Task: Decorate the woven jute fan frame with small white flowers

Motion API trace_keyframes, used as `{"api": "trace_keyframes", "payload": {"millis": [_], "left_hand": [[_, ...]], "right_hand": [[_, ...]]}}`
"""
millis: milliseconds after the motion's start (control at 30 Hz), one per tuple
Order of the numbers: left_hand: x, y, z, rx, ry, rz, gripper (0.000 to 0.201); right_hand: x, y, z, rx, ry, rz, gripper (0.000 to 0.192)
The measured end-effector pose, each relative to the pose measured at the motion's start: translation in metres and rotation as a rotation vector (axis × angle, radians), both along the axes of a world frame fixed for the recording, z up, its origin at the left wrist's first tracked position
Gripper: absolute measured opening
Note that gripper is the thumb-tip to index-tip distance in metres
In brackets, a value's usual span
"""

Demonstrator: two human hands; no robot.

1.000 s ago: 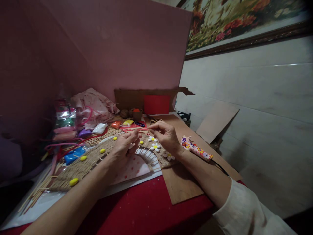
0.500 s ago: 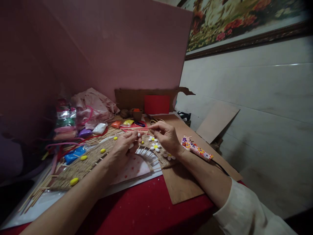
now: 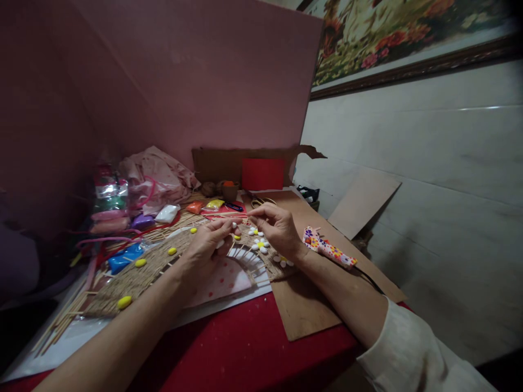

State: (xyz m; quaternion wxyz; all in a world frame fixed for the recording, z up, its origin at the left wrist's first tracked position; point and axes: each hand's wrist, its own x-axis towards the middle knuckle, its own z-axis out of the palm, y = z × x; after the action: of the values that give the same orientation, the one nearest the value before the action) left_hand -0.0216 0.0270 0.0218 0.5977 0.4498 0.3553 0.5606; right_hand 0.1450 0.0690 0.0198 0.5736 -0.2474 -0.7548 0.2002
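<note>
My left hand (image 3: 210,238) is closed in a pinch on a small bit of white clay (image 3: 234,225) at its fingertips. More white clay shows lower down, by the curled fingers. Just to the right, my right hand (image 3: 280,227) has thumb and forefinger pressed together; whatever they may hold is too small to make out. Both hands hover above a curved, fan-shaped piece of woven twine (image 3: 157,267) on thin sticks. Yellow clay ovals (image 3: 125,302) dot its left side. White-petalled clay flowers (image 3: 260,246) with yellow centres sit on its right end, near my right wrist.
A brown board (image 3: 304,310) lies on the red tablecloth (image 3: 229,348), with a flower-patterned glue gun (image 3: 329,250) on it. Bagged clay, blue (image 3: 125,257) and white (image 3: 167,213), lies at left. Scissors (image 3: 261,201) and a small pot (image 3: 229,190) stand behind the hands.
</note>
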Motion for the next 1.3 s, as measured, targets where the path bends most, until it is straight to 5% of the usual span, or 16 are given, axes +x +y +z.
{"api": "trace_keyframes", "payload": {"millis": [367, 633, 800, 1300], "left_hand": [[0.007, -0.005, 0.002, 0.023, 0.074, 0.029, 0.037], [0.006, -0.005, 0.006, -0.033, -0.168, 0.044, 0.010], [0.004, -0.001, 0.002, -0.003, -0.136, 0.008, 0.005], [0.008, -0.001, -0.002, -0.002, -0.069, 0.071, 0.024]], "right_hand": [[-0.006, -0.013, 0.000, 0.073, -0.207, 0.073, 0.004], [-0.005, -0.011, 0.000, 0.070, -0.173, -0.025, 0.005], [-0.006, -0.011, -0.001, 0.060, -0.150, 0.023, 0.004], [-0.009, -0.012, -0.004, -0.024, -0.139, 0.080, 0.007]]}}
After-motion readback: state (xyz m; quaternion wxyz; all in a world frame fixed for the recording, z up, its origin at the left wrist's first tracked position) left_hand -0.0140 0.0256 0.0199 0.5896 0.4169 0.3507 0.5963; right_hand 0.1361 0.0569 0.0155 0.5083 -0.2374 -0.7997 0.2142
